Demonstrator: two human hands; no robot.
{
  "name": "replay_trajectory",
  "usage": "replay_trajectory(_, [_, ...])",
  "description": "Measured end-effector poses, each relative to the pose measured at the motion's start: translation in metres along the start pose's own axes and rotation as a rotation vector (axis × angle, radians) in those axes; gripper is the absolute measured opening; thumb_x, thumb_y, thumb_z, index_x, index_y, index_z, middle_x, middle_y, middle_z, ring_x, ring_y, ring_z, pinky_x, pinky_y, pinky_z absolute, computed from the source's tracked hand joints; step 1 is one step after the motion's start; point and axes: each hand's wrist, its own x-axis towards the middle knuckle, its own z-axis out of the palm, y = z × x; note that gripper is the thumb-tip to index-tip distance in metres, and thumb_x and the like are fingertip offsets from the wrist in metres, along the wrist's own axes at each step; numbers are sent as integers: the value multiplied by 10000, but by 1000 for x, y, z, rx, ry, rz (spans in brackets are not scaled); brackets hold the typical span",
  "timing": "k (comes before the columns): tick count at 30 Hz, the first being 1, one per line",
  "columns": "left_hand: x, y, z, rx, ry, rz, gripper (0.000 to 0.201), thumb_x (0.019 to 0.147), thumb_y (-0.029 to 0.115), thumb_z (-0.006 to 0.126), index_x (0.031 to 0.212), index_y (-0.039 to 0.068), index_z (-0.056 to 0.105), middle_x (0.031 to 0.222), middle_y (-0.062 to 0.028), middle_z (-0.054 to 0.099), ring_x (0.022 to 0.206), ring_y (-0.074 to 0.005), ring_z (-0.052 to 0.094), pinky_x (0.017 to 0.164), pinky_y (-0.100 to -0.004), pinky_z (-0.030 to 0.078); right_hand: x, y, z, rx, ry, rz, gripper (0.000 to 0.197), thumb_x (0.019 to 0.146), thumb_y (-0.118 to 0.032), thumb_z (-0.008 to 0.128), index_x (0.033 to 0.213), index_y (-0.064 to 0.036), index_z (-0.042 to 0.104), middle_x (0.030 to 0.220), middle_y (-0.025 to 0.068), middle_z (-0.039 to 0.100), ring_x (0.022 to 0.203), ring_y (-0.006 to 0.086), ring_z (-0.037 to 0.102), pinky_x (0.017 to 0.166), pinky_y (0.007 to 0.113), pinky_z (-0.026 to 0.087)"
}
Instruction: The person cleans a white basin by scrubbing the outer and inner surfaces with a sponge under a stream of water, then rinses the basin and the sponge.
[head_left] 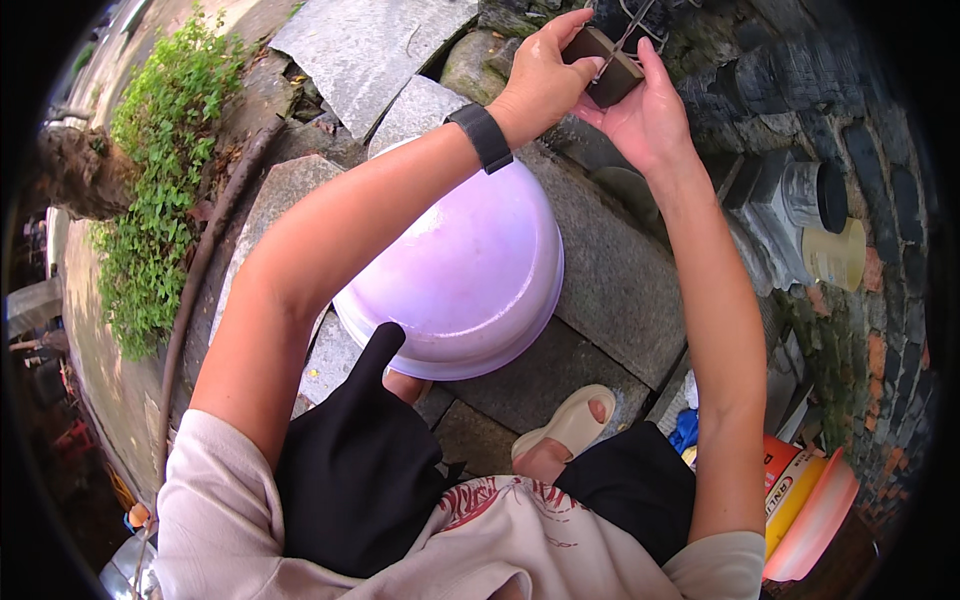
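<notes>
Both arms reach up to the far right, toward the wall. My left hand (541,72), with a black band on its wrist, is closed on a dark brown block (618,76), its thumb and fingers on the block's left part. My right hand (652,122) supports the block from the right and below, palm up with the thumb raised along its side. Thin metal wires (634,22) run from the top edge down onto the block. How they are joined to it cannot be made out. Below my left forearm, a pale purple basin (480,250) lies upside down.
Grey stone slabs (610,275) pave the ground. A dark brick wall (880,190) rises on the right, with a translucent plastic container (800,195) against it. Near my right elbow stands an orange and yellow bucket (785,490). Leafy green plants (165,190) and a long pipe (205,255) lie left.
</notes>
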Motion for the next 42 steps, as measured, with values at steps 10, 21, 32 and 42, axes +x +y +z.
replay_trajectory(10, [-4,5,-51,411,-257,180,544,813,108,683,1341,128,551,1106,-140,686,1021,-216,665,878,-337,527,5,-1,-8,-191,-332,359,479,990,-400,444,1359,-93,444,1183,178,602,1117,356,604,929,475,523])
replay_trajectory(21, [-51,-4,-150,753,163,206,424,876,187,648,1287,110,573,1152,-129,658,1066,-247,629,929,-346,483,17,5,35,-348,-103,268,317,1007,-271,476,1186,-17,536,980,180,629,665,121,536,482,206,401])
replay_trajectory(32, [-282,-44,-249,58,532,-1361,723,930,583,453,1356,-2,448,1272,-241,566,1124,-285,595,929,-420,477,-11,27,-52,300,74,337,411,1003,-260,423,1292,30,463,1312,291,477,1067,328,557,839,395,493])
replay_trajectory(42, [-242,-37,-195,-536,486,-959,433,996,329,514,1213,-44,555,1145,-147,651,984,-214,650,887,-353,525,-31,50,-38,-380,221,17,381,997,-229,488,1306,-6,510,1158,82,603,1060,197,584,931,341,461])
